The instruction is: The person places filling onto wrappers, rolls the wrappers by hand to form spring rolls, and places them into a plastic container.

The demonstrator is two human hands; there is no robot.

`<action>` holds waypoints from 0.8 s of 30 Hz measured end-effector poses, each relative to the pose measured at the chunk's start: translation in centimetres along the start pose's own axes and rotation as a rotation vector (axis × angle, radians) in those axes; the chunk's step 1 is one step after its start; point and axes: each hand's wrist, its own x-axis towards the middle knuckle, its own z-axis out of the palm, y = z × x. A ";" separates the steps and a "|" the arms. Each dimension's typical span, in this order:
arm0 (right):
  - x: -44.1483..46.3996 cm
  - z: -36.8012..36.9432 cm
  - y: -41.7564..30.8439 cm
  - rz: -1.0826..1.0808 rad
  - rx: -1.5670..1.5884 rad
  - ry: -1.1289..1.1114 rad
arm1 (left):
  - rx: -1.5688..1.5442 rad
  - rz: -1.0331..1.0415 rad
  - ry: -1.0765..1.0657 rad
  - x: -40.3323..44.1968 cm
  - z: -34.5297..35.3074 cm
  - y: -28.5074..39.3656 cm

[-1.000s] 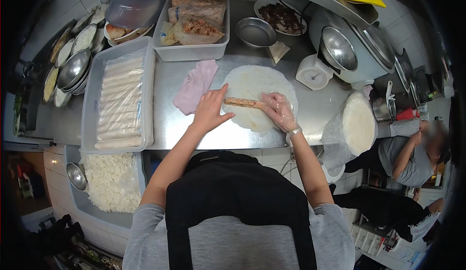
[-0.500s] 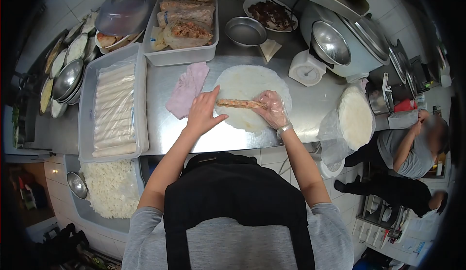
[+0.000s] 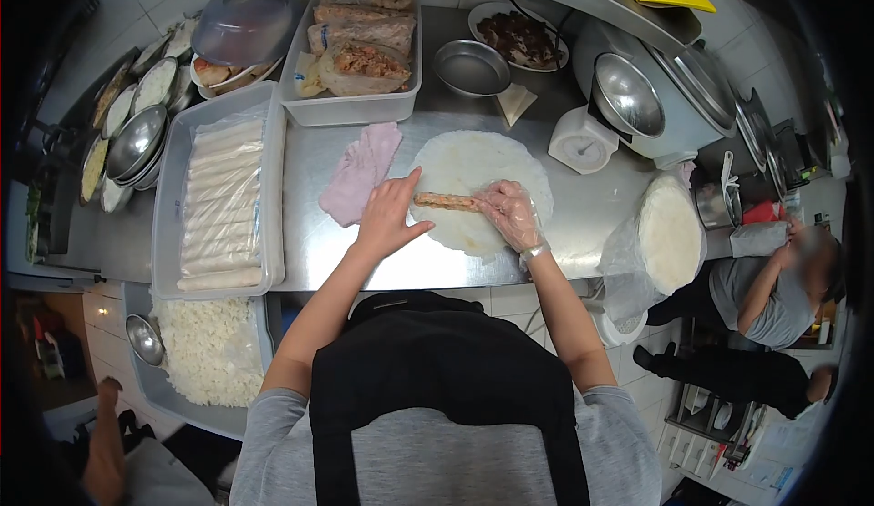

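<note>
A round, thin translucent wrapper sheet (image 3: 482, 156) lies flat on the steel counter. A narrow strip of orange-brown minced filling (image 3: 444, 201) runs across its middle. My right hand (image 3: 508, 210), in a clear plastic glove, has its fingers closed at the filling's right end, hiding that end. My left hand (image 3: 390, 215), bare, rests at the wrapper's left edge with thumb and fingers spread, near the filling's left end and holding nothing. A pink cloth (image 3: 361, 174) lies just beyond my left hand.
At left, a plastic tub (image 3: 278, 187) holds several white rolls under film. Behind stands a container (image 3: 355, 112) of bagged filling. A kitchen scale (image 3: 583, 145) and a stack of wrappers (image 3: 671, 237) are to the right. Another person (image 3: 778, 283) stands at far right.
My right hand's fingers have shifted left along the filling and cover more of it. My left hand stays spread. The view has shifted slightly, and another person's arm now shows at lower left.
</note>
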 end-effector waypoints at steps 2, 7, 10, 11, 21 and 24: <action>0.5 -0.4 -1.2 -0.079 -0.122 0.022 | 0.002 -0.003 -0.003 0.1 0.0 0.0; 1.3 0.1 -3.4 -0.214 -0.304 0.035 | -0.026 -0.013 -0.014 0.0 -0.1 0.1; 1.0 0.7 -2.0 -0.199 -0.309 0.038 | -0.023 -0.017 -0.018 0.1 -0.2 0.1; 1.0 0.7 -1.6 -0.214 -0.277 0.036 | -0.025 -0.020 -0.017 0.0 -0.1 0.0; 0.5 -0.9 -1.8 -0.097 -0.109 0.033 | -0.018 -0.005 -0.009 0.0 -0.1 0.0; 0.4 -0.1 -0.4 -0.055 -0.071 -0.013 | -0.010 -0.011 -0.019 0.0 -0.2 0.3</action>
